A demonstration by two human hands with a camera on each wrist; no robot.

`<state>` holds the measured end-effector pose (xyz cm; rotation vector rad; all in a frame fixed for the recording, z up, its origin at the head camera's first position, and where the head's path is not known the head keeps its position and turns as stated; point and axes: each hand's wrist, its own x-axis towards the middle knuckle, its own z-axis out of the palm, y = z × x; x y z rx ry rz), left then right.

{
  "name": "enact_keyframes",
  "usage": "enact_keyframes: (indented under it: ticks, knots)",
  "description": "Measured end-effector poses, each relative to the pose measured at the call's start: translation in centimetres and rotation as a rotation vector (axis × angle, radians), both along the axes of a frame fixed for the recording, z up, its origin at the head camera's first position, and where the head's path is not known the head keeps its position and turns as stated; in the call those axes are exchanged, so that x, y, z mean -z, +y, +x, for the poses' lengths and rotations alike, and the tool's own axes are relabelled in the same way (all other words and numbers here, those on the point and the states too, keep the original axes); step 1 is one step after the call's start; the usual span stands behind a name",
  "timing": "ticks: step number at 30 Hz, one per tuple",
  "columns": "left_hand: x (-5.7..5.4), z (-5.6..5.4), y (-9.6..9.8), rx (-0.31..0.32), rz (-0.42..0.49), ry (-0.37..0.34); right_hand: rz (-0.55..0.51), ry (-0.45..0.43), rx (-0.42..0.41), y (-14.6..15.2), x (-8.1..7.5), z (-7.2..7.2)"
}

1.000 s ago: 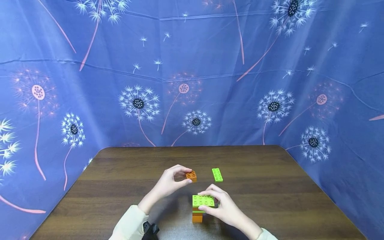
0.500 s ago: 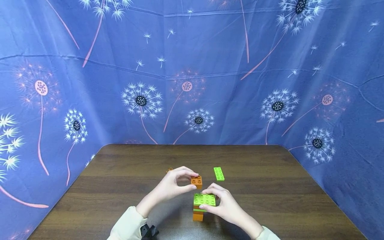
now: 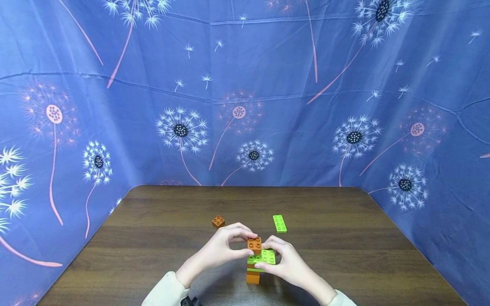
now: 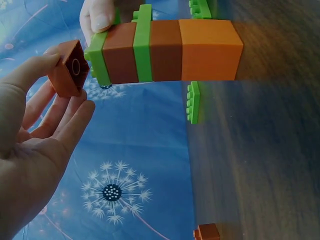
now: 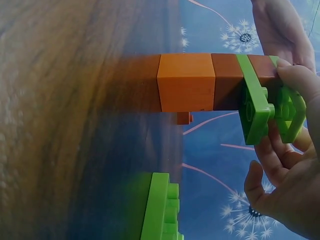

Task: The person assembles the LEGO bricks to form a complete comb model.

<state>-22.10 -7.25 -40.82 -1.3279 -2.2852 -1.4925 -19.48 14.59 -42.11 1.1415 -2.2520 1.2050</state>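
My left hand (image 3: 226, 248) pinches a brown two-by-two brick (image 3: 254, 245) between thumb and fingers. In the left wrist view this brick (image 4: 62, 80) is slightly tilted, its hollow underside close to the studs of the top green plate (image 4: 98, 59). That plate (image 3: 269, 256) caps an upright stack of alternating brown bricks and green plates, with an orange brick (image 3: 252, 278) at the base. My right hand (image 3: 287, 261) grips the overhanging right end of the top plate. A lower green plate (image 5: 255, 107) juts out beneath it the same way.
Beyond my hands, a loose brown brick (image 3: 218, 221) and a green plate (image 3: 280, 223) lie on the wooden table (image 3: 172, 204). Another green piece (image 4: 200, 9) shows at the left wrist view's top edge. A blue dandelion-print curtain (image 3: 291, 127) hangs behind.
My left hand has carried the brown brick right and down, to just over the top plate's left part. This uncovers the loose brown brick behind. My right hand keeps its hold.
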Motion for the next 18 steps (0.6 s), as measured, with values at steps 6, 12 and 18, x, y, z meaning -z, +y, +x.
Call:
enact_keyframes:
  ticks: [6, 12, 18]
  knots:
    - [0.5, 0.1, 0.1, 0.008, 0.000, -0.010, -0.005, -0.040, -0.004, 0.1, 0.0, 0.1]
    - [1.1, 0.1, 0.1, 0.023, 0.007, 0.030, -0.015, -0.046, -0.007, 0.5, 2.2, -1.0]
    - [1.3, 0.1, 0.2, 0.029, 0.000, 0.062, -0.016, -0.046, -0.008, 0.9, 3.6, -1.8]
